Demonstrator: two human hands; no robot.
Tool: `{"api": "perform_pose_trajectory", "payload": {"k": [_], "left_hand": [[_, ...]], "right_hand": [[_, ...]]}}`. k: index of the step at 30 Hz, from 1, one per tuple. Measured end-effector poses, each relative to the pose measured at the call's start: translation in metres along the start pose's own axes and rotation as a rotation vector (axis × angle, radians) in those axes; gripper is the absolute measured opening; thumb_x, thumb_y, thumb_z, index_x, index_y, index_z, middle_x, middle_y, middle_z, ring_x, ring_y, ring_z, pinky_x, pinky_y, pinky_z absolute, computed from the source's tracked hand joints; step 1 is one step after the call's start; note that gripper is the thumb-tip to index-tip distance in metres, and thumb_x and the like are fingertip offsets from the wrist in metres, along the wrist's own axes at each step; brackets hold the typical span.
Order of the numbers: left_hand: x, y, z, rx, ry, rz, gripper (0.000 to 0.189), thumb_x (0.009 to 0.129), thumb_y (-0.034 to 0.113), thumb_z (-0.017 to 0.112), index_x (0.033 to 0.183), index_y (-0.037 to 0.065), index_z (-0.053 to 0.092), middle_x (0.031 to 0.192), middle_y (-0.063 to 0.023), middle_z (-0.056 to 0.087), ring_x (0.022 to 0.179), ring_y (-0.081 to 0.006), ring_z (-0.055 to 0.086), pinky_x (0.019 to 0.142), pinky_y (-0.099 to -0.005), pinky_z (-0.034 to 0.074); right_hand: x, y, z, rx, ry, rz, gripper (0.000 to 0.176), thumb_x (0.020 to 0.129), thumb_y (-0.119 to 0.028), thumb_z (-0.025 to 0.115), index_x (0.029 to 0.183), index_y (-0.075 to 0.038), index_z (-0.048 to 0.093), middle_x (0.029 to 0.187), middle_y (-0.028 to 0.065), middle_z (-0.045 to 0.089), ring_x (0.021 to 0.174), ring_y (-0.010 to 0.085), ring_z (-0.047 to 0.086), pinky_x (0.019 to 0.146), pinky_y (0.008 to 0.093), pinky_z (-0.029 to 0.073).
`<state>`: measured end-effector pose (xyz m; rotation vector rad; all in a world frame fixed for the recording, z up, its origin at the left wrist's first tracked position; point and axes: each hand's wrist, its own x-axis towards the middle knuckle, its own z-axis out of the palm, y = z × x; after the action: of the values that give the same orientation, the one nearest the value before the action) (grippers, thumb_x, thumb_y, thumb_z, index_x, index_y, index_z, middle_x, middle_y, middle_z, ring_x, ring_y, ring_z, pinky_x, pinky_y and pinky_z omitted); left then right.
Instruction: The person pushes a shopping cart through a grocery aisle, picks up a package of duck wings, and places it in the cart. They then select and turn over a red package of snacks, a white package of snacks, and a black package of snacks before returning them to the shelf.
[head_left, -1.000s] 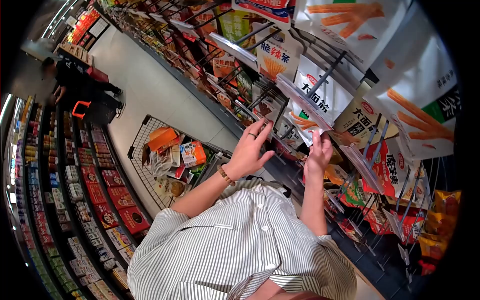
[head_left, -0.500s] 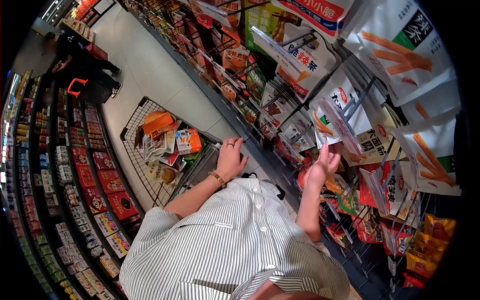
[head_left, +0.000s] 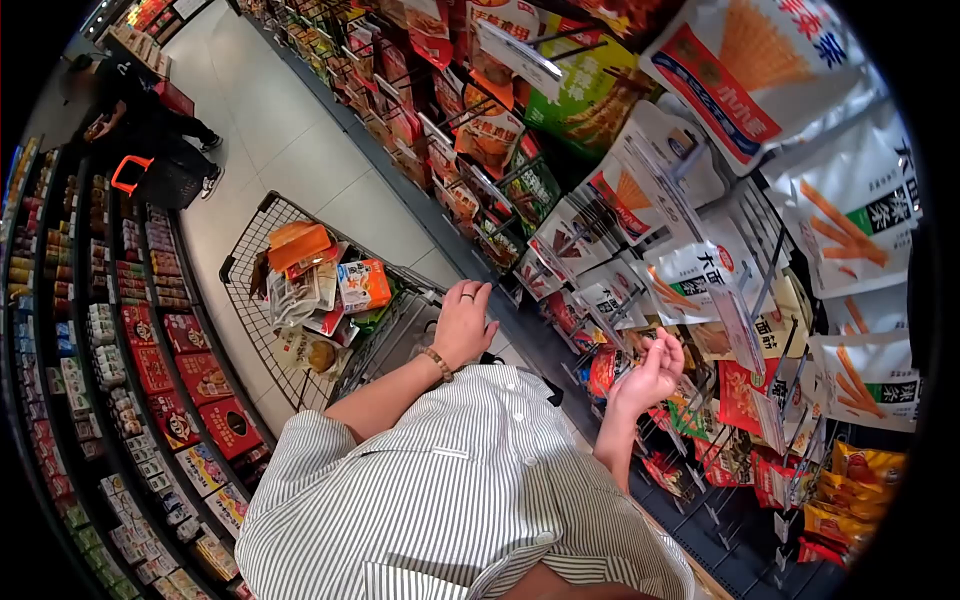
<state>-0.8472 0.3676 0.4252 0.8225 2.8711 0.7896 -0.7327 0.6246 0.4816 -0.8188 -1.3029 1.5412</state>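
My left hand (head_left: 465, 322), with a ring and a bead bracelet, rests on the handle end of a wire shopping cart (head_left: 243, 252), fingers curled over it. Inside the cart lie an orange box (head_left: 362, 284) and several other snack packs. My right hand (head_left: 655, 368) is raised, palm up and fingers loosely curled, holding nothing. It hovers just below white hanging snack bags (head_left: 690, 275) on the rack to my right, close to them without touching. A striped shirt fills the lower part of the view.
Peg racks of hanging snack bags (head_left: 770, 80) line the right side. Shelves of boxed goods (head_left: 150, 350) run along the left. Further down the tiled aisle (head_left: 290, 150) stands a person in dark clothes (head_left: 130, 100) beside a red-handled basket (head_left: 150, 175).
My left hand dropped from the hanging bags onto the cart handle. My right hand let go of the rack, lowered and curled its fingers. The view tilted and shifted along the rack.
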Motion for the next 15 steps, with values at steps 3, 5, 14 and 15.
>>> {"api": "perform_pose_trajectory", "payload": {"k": [3, 5, 14, 15], "left_hand": [[0.007, -0.013, -0.01, -0.025, 0.004, 0.015, 0.068, 0.074, 0.02, 0.08, 0.132, -0.003, 0.053, 0.127, -0.0188, 0.055, 0.126, -0.0377, 0.047, 0.109, -0.0465, 0.039], [0.011, -0.021, -0.014, -0.026, -0.001, 0.019, 0.069, 0.074, 0.021, 0.08, 0.133, -0.003, 0.052, 0.127, -0.019, 0.055, 0.125, -0.0378, 0.047, 0.108, -0.0459, 0.039], [0.035, -0.061, -0.035, -0.038, -0.035, 0.028, 0.076, 0.074, 0.023, 0.081, 0.137, -0.003, 0.049, 0.131, -0.0194, 0.053, 0.126, -0.0382, 0.046, 0.11, -0.0452, 0.038], [0.036, -0.066, -0.036, -0.033, -0.042, 0.03, 0.077, 0.073, 0.023, 0.081, 0.137, -0.003, 0.048, 0.131, -0.0195, 0.053, 0.127, -0.0382, 0.046, 0.11, -0.0452, 0.038]], "right_hand": [[-0.014, 0.003, 0.031, 0.079, -0.063, 0.052, 0.017, 0.097, 0.001, 0.058, 0.114, 0.003, 0.058, 0.108, 0.0126, 0.067, 0.084, 0.0148, 0.066, 0.078, 0.0287, 0.056], [-0.02, 0.007, 0.051, 0.1, -0.133, 0.04, 0.019, 0.096, 0.002, 0.058, 0.115, 0.003, 0.058, 0.111, 0.0134, 0.067, 0.085, 0.0155, 0.066, 0.079, 0.0295, 0.056], [-0.046, 0.005, 0.126, 0.093, -0.349, 0.101, 0.024, 0.097, 0.003, 0.054, 0.121, 0.004, 0.053, 0.117, 0.0165, 0.065, 0.095, 0.02, 0.068, 0.086, 0.0325, 0.056], [-0.048, 0.004, 0.134, 0.089, -0.337, 0.104, 0.024, 0.097, 0.003, 0.054, 0.121, 0.004, 0.053, 0.117, 0.0165, 0.065, 0.095, 0.02, 0.068, 0.086, 0.0325, 0.056]]}}
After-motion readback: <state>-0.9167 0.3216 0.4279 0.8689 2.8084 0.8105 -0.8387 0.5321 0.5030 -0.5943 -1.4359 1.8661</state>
